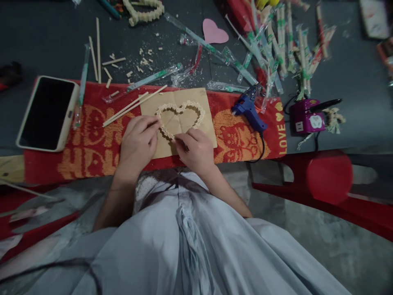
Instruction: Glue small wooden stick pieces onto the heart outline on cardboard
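Note:
A heart outline made of small wooden bits (189, 109) lies on a brown paper sheet (208, 127) spread over a red and orange towel (92, 143). My left hand (138, 141) rests at the heart's left side, fingers curled, thumb and forefinger pinched at its edge. My right hand (196, 149) sits at the heart's lower tip, fingers closed in a pinch on something too small to name. Two long wooden sticks (132, 106) lie slanted just above my left hand.
A phone (47, 112) lies left on the towel. A blue glue gun (248, 110) and a purple socket box (305, 116) sit to the right. Chopstick wrappers (276, 45), cut wood bits (143, 61), a pink paper heart (214, 32) and another wooden heart (144, 10) lie behind. A red plastic stool (328, 176) stands at the right.

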A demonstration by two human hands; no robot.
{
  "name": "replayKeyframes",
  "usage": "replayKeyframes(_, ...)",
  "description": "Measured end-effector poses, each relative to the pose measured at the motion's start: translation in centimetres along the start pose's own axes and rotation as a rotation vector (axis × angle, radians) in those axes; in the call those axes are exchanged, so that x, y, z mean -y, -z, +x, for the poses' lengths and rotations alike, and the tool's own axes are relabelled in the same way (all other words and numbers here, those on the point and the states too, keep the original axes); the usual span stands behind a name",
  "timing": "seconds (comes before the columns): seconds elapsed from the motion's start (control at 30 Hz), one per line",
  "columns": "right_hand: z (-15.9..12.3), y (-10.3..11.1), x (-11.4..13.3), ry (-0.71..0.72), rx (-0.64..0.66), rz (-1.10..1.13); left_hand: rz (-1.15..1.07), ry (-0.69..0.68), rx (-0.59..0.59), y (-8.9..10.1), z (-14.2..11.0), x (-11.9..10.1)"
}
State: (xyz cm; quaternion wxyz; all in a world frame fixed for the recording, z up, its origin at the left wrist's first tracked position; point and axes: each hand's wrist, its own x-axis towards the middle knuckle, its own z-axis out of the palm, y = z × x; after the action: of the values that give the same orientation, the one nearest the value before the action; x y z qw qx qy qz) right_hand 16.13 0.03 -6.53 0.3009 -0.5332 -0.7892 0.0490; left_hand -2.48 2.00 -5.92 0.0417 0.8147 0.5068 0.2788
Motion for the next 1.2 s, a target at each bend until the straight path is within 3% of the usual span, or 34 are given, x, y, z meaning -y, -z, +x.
replayKeyframes(0.4, -0.08, 0.10, -0.40, 0.063, -0.091, 0.021, -0.051, 0.112, -0.002, -0.31, -0.01, -0.29)
replayKeyframes(1.07, -0.39, 0.25, -0.41, 0.082, -0.173, 0.029, -0.099, 0.101, -0.206, 0.14, -0.45, 0.08)
replayKeyframes(1.2, -0.40, 0.16, -0.40, 0.090, -0.169, 0.023, -0.075, 0.023, -0.139, 0.40, -0.21, -0.17)
